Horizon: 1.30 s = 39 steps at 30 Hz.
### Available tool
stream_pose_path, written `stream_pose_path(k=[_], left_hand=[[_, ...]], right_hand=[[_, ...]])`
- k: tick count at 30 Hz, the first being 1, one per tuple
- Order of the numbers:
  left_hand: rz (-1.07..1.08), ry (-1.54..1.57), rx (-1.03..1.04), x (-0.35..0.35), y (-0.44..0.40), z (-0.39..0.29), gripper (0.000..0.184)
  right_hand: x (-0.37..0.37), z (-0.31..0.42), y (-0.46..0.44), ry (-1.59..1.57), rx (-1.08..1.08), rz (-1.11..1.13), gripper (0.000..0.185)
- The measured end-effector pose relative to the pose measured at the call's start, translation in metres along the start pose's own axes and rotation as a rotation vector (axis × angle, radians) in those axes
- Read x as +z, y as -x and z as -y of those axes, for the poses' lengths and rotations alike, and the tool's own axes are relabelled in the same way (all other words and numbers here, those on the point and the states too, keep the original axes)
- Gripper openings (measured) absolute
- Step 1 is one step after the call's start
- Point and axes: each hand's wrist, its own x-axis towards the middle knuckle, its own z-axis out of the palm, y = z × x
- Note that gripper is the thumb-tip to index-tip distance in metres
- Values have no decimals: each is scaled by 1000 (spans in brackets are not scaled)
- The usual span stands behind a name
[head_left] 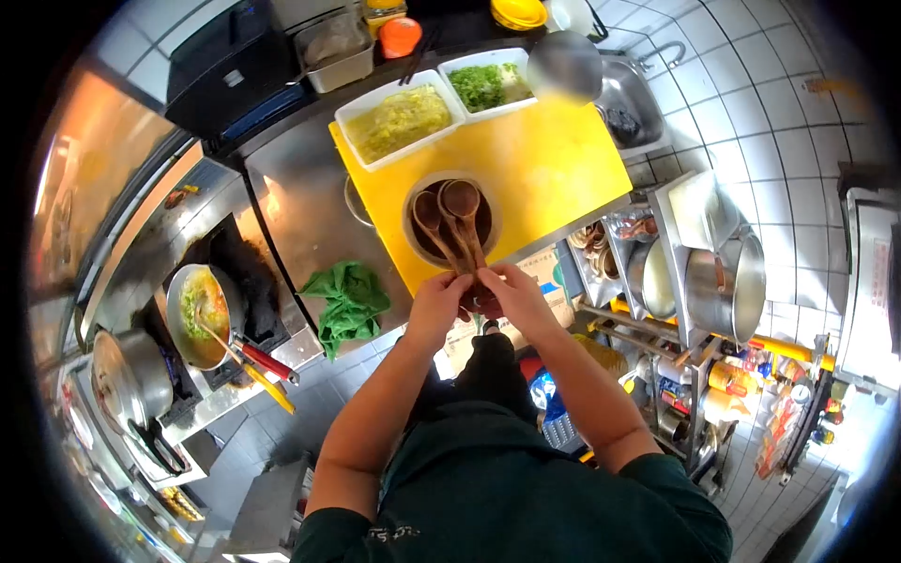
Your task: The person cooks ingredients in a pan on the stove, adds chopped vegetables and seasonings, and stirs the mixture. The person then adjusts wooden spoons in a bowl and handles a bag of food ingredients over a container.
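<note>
Over the near edge of a flat, bright yellow cutting board [554, 183], two brown wooden spoons with deep round bowls [461, 199] are lying side by side, their heads overlapping the opening of a round, pale-rimmed container [496, 223] with a dark interior. Whether the heads are resting on the container or hovering above it, I cannot tell. The left hand [437, 308] and the right hand [511, 300] are meeting in front of the person's body, both grasping at the near ends of the spoons; the fingers are curling inward, though which fingers are pinching which handle is hidden.

The spoons' long axis is running away from the person, forward and slightly to the left, with the handles converging between the two hands. Neither hand is clearly nearer: the left hand is sitting beside the left-leaning handle, the right hand just beside the other.

Beyond the container, a white rectangular tray of chopped pale yellow-green vegetable [450, 83] is standing at the board's far left corner. On the steel counter [291, 211], left of the board, a crumpled green cloth [344, 305] is lying near the edge.
</note>
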Motion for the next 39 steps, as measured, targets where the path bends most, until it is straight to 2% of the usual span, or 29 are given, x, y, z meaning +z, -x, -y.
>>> stream_pose_path(k=[2,3,6,10,11,13,14,15,17,19,20,21,22,24,26,28,29,30,31,33,34,36,38,39], left_hand=[[-12,67,8,1,1,-4,22],[-17,97,11,2,1,-6,21],[-4,13,-5,2,4,-17,19],[-108,-248,-15,3,12,-18,21],[-194,-342,42,8,19,-21,23],[-357,-384,160,-13,11,6,18],[-381,-375,101,-13,18,0,17],[-402,-258,64,-9,24,-7,17],[-394,-304,62,-20,21,-4,19],[-464,-464,52,-17,22,-12,20],[-547,-786,250,-20,19,-5,23],[-554,-1031,351,-24,20,-3,32],[-700,-1453,614,-15,21,2,47],[-676,-1516,639,15,19,-2,59],[-549,-1755,664,43,8,-1,61],[-504,-1881,545,70,-11,4,58],[-510,-1907,473,74,-21,9,58],[-526,-1929,400,78,-30,14,57],[-541,-1944,307,84,-38,17,57],[-607,-2048,183,83,-53,27,57],[-634,-2077,154,88,-59,27,56],[-605,-1942,172,103,-67,26,52],[-631,-1981,220,83,-68,30,50],[-641,-1978,265,78,-70,32,49]], right_hand=[[-1,13,-8,161,19,-20,49],[-2,13,-15,87,52,28,49],[-2,6,-35,163,77,127,49],[0,3,-42,359,-40,137,52],[-2,0,-45,397,-79,147,53],[-6,-6,-41,603,-214,26,50],[-11,-10,-35,706,-271,-47,48],[-20,-2,-19,667,-310,-88,46],[-44,-6,1,638,-354,-147,45],[-73,-19,19,516,-363,-186,42],[-91,-32,27,424,-349,-200,41],[-106,-46,34,331,-337,-209,39],[-119,-68,36,246,-278,-264,38],[-150,-130,28,78,-157,-361,36],[-193,-186,14,60,-13,-433,36],[-233,-280,-25,-15,147,-480,32],[-253,-333,-53,55,170,-583,35],[-275,-386,-87,131,186,-680,37],[-299,-450,-121,211,68,-771,40],[-352,-487,-165,58,216,-823,43],[-382,-481,-185,-173,488,-775,43],[-435,-517,-234,-48,526,-787,41],[-477,-534,-282,-320,547,-813,42],[-498,-560,-312,-80,526,-888,43]])
